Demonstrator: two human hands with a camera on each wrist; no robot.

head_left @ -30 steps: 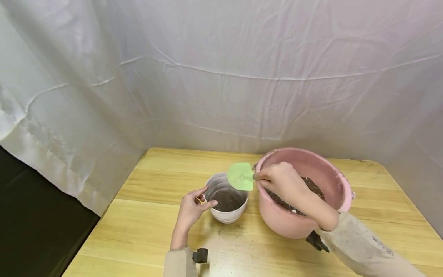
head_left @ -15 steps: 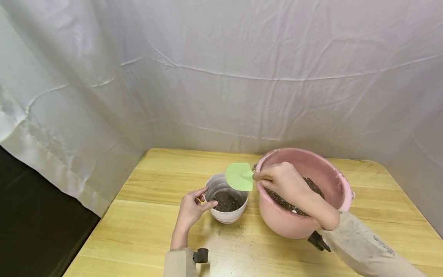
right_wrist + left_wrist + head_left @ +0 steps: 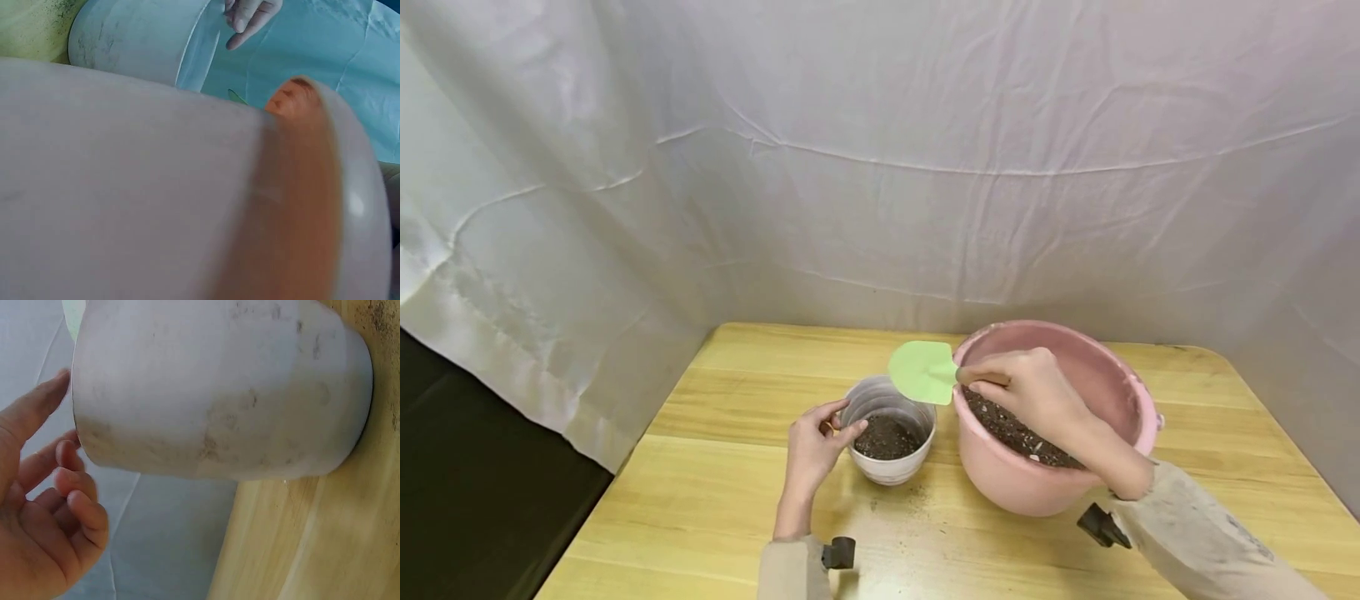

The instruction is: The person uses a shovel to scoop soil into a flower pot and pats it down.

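Head view, from near to far: we see two sleeved forearms entering from the lower edge above the wooden desk (image 3: 715, 492), which carries a scatter of dark crumbs in front of the pots. Our left hand (image 3: 811, 446) rests against the near left side of the small white pot (image 3: 887, 429), thumb and forefinger touching its rim, the other fingers loosely bent; it steadies the pot rather than closing round it. The left wrist view confirms this: the fingers (image 3: 59, 481) lie relaxed beside the pot wall. The white pot stands upright on the desk and holds dark soil (image 3: 886, 437) below its rim. Just to its right, nearly touching, stands the larger pink pot (image 3: 1120, 392), also upright, with soil in its bottom. Our right hand (image 3: 1026, 387) hovers over the pink pot's near left rim, its fingers curled round the handle of a green trowel (image 3: 922, 372). The trowel's long axis runs almost level, left to right; its blade points left, out past the pink rim and above the far right edge of the white pot, its flat face turned up toward us. Behind the desk hangs a creased white cloth backdrop (image 3: 880, 167).
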